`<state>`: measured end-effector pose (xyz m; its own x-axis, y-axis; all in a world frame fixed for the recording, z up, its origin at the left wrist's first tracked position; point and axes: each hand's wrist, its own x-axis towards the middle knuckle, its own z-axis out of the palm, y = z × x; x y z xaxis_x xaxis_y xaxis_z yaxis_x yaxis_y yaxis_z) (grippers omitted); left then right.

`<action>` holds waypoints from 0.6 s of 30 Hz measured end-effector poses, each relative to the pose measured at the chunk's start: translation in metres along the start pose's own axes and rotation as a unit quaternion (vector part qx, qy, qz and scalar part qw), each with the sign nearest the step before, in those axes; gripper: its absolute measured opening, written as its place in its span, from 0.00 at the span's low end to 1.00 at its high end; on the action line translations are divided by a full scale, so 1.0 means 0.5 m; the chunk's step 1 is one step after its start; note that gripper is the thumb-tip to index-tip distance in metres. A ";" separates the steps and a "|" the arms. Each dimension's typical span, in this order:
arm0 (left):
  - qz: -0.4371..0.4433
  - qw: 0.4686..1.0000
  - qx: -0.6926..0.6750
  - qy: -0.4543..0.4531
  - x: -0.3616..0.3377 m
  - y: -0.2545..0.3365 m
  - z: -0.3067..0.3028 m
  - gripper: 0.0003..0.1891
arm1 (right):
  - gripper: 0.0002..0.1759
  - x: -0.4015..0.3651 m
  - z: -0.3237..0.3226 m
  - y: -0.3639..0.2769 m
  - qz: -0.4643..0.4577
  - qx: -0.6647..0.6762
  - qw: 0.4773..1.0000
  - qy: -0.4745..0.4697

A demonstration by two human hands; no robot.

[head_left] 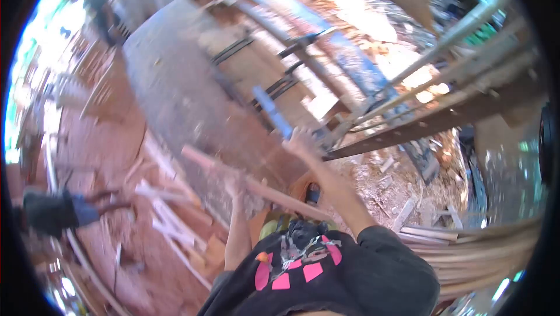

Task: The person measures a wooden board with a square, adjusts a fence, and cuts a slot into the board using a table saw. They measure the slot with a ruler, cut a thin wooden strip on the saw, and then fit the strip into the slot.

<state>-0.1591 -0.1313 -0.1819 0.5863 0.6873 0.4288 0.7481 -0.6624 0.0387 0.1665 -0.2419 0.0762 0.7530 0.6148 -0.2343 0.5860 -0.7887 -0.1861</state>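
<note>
My left hand (235, 182) is closed around a long, narrow wooden strip (277, 195), which slants across in front of my body. My right hand (300, 140) is at the near end of a short blue bar (271, 111), its fingers closed over that end, though motion blurs them. The bar lies over a large dusty worktable (175, 77), beside dark metal rails (277, 87) fixed at a lighter board section (248, 62).
A person (61, 211) walks at the left, and another person (102, 16) stands at the upper left. Wood offcuts (172, 223) lie on the reddish floor. Stacked boards (484, 252) are at the lower right. A long beam (431, 120) juts in from the right.
</note>
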 end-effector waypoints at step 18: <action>-0.312 0.930 -0.194 0.009 0.176 0.139 -0.205 0.52 | 0.12 -0.666 -0.423 0.274 0.030 0.636 0.745 0.200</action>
<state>-0.0871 -0.1475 -0.0489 0.0672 0.9713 0.2280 0.7705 -0.1957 0.6067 0.0593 -0.5552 0.3304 0.9446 0.3275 -0.0237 -0.0186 -0.0184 -0.9997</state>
